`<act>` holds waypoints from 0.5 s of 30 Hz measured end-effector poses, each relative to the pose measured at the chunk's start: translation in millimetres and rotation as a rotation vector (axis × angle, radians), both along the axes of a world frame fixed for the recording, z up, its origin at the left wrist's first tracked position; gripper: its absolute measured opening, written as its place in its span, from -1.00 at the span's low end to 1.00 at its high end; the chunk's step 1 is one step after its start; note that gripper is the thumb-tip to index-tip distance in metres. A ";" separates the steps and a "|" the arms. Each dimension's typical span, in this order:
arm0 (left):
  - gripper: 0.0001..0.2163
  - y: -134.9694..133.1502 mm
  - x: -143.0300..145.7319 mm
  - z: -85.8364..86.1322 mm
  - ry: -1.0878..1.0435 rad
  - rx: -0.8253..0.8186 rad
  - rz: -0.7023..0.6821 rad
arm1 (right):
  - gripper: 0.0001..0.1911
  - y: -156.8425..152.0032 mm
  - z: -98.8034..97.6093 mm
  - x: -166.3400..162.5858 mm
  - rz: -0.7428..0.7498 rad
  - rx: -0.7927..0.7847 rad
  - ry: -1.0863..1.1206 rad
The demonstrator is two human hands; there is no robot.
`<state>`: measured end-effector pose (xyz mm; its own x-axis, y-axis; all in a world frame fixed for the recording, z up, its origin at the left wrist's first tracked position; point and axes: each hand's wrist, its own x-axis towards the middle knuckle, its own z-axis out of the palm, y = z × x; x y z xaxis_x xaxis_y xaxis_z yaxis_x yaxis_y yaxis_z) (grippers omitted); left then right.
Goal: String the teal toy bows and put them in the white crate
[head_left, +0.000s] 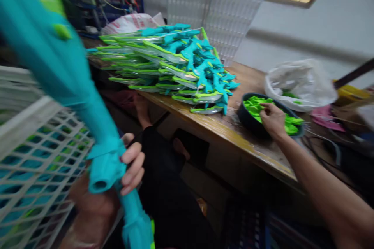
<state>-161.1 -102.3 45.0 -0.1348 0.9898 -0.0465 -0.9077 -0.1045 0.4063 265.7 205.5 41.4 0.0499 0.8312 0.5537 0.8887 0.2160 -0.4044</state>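
Observation:
My left hand [128, 169] is wrapped round the grip of a large teal plastic toy [61, 66] with green trim, which slants up towards the top left, close to the camera. My right hand [273, 118] reaches into a dark round bowl [248, 118] of small bright green plastic pieces [255, 107] on the wooden bench; its fingers are curled down among the pieces, and whether they hold one is hidden. A tall pile of teal and green toys [175, 66] in clear wrappers lies on the bench between the two hands.
A white lattice crate [35, 151] with teal parts inside stands at the left. A crumpled clear plastic bag [300, 81] sits behind the bowl. Stacked clear plastic trays [216, 7] lean against the back wall. The wooden bench edge [233, 136] runs diagonally; cables lie at the right.

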 end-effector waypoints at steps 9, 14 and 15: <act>-0.74 -21.4 -5.1 -4.2 0.170 0.047 0.034 | -0.76 17.0 0.1 2.5 -0.099 0.035 0.191; -0.72 -22.8 -8.1 -12.9 0.111 0.089 0.051 | -0.78 0.5 15.4 14.1 -0.088 -0.108 0.259; -0.71 -21.1 -6.9 -13.9 0.099 0.101 0.040 | -0.79 -7.3 15.7 6.4 -0.040 -0.151 0.275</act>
<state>-168.0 -123.4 31.0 -0.1729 0.9826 0.0685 -0.8581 -0.1844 0.4793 272.1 198.2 57.2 0.2155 0.8974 0.3850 0.7481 0.1017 -0.6558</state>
